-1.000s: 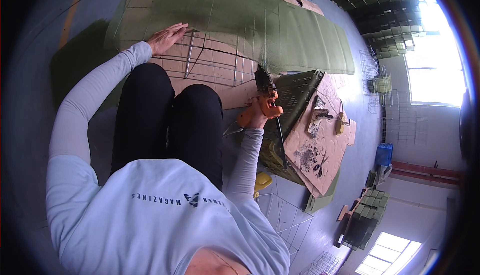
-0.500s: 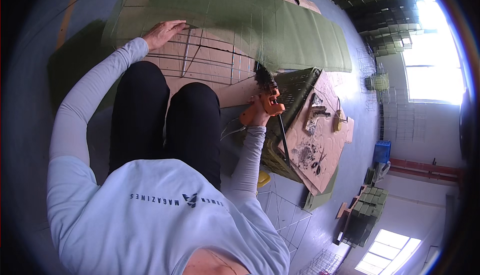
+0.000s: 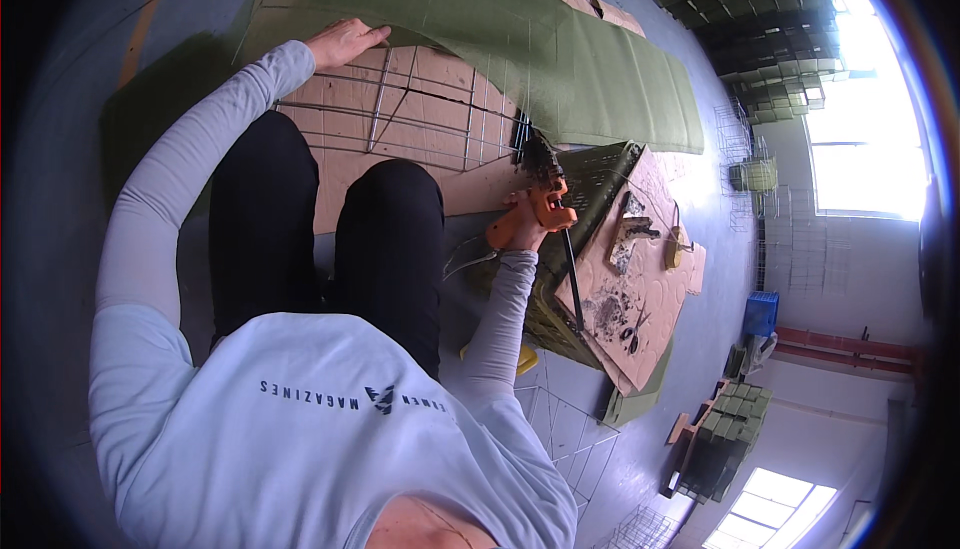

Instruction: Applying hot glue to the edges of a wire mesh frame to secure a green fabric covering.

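My right hand (image 3: 524,227) is closed round the handle of an orange glue gun (image 3: 553,207). A long black stick runs out of its rear, and its front end is caked in dark residue beside the wire frame. My left hand (image 3: 346,42) pinches the near edge of a green fabric sheet (image 3: 470,24), lifting it off the wire. Beneath the sheet, a wire grid frame (image 3: 400,114) lies over brown cardboard (image 3: 345,164) in front of my knees. The fabric hides the frame's far part.
Right of the glue gun stands a green crate (image 3: 590,174) topped by a cardboard sheet (image 3: 645,249). Scissors (image 3: 632,334), a stained block (image 3: 630,239) and a yellow object (image 3: 677,246) lie on it. A wire frame (image 3: 570,429) rests on the floor at lower right.
My left hand has shifted slightly up and right, with the fabric edge raised and more wire grid bared. The glue gun has moved a little right and down in my right hand.
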`<state>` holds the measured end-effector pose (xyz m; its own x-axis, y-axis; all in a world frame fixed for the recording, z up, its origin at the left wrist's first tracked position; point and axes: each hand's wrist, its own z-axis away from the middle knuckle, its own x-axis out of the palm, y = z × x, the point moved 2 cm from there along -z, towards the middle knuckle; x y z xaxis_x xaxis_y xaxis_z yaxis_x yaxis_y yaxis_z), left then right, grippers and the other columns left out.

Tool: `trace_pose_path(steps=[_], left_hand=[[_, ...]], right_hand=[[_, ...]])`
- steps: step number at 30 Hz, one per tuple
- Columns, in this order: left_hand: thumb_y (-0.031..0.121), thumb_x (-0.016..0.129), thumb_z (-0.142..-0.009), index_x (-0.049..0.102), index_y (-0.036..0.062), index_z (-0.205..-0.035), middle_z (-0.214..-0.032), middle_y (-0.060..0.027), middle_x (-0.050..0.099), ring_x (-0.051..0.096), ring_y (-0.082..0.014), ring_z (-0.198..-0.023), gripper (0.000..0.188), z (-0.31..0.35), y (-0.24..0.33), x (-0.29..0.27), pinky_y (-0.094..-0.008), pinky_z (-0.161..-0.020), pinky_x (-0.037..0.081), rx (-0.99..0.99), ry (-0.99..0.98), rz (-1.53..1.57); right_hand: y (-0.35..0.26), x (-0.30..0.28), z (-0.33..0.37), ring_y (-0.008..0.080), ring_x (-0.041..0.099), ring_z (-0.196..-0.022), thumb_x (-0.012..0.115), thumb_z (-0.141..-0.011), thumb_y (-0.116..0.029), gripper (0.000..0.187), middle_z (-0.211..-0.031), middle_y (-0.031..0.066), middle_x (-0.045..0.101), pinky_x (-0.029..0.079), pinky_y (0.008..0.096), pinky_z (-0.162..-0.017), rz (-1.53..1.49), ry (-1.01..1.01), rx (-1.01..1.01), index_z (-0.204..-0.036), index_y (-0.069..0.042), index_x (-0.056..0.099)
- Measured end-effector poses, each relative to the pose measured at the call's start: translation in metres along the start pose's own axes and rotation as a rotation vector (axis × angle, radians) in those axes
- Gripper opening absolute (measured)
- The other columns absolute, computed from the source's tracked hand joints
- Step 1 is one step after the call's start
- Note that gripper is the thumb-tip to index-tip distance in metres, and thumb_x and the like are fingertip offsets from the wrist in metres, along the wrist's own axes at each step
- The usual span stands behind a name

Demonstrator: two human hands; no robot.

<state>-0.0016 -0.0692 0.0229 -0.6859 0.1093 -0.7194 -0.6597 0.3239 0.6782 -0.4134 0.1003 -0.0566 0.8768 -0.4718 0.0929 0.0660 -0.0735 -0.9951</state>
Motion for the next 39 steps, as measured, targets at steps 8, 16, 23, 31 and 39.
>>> trace_pose_path(steps=[8,16,23,31,39], left_hand=[[0.049,0.033,-0.088,0.04,-0.0026,-0.055,-0.046,-0.0117,0.034,0.038,-0.0205,-0.046,0.062,0.006,0.024,-0.008,-0.0393,-0.056,0.037,-0.028,0.034,0.049],[0.048,0.033,-0.088,0.043,-0.0024,-0.059,-0.048,-0.0129,0.036,0.039,-0.0236,-0.048,0.059,0.014,0.041,-0.009,-0.0399,-0.058,0.037,-0.066,0.078,0.076],[0.05,0.031,-0.087,0.048,-0.0024,-0.063,-0.05,-0.0144,0.041,0.041,-0.0249,-0.05,0.061,0.01,0.039,-0.009,-0.04,-0.059,0.038,-0.087,0.054,0.076],[0.052,0.03,-0.087,0.057,-0.0018,-0.077,-0.06,-0.0182,0.052,0.051,-0.0299,-0.059,0.061,0.018,0.052,-0.02,-0.0403,-0.065,0.04,-0.114,-0.014,0.008],[0.052,0.031,-0.087,0.06,-0.0005,-0.08,-0.062,-0.0186,0.054,0.053,-0.0297,-0.061,0.06,0.018,0.047,-0.013,-0.0394,-0.065,0.041,-0.09,0.058,0.052]], right_hand=[[0.012,-0.011,-0.006,0.0142,0.057,-0.062,0.065,-0.068,-0.003,0.05,-0.084,0.0074,0.054,0.048,0.0261,-0.054,0.015,-0.02,0.009,-0.106,-0.004,0.032],[0.012,0.003,-0.003,0.0149,0.055,-0.062,0.062,-0.069,-0.003,0.041,-0.081,0.007,0.054,0.047,0.028,-0.056,0.011,-0.002,-0.012,-0.102,-0.003,0.038],[0.028,0.0,-0.001,0.0112,0.048,-0.075,0.069,-0.065,-0.014,0.049,-0.09,0.0055,0.047,0.041,0.0272,-0.065,0.147,-0.048,-0.041,-0.102,-0.003,0.037],[-0.001,0.011,0.007,0.0112,0.049,-0.07,0.066,-0.065,-0.011,0.046,-0.086,0.0056,0.048,0.042,0.0266,-0.061,0.103,-0.039,-0.019,-0.1,-0.001,0.038],[-0.016,0.009,0.009,0.0169,0.053,-0.055,0.06,-0.068,0.0,0.035,-0.075,0.0062,0.052,0.047,0.0287,-0.052,0.065,0.083,-0.133,-0.098,-0.005,0.043]])
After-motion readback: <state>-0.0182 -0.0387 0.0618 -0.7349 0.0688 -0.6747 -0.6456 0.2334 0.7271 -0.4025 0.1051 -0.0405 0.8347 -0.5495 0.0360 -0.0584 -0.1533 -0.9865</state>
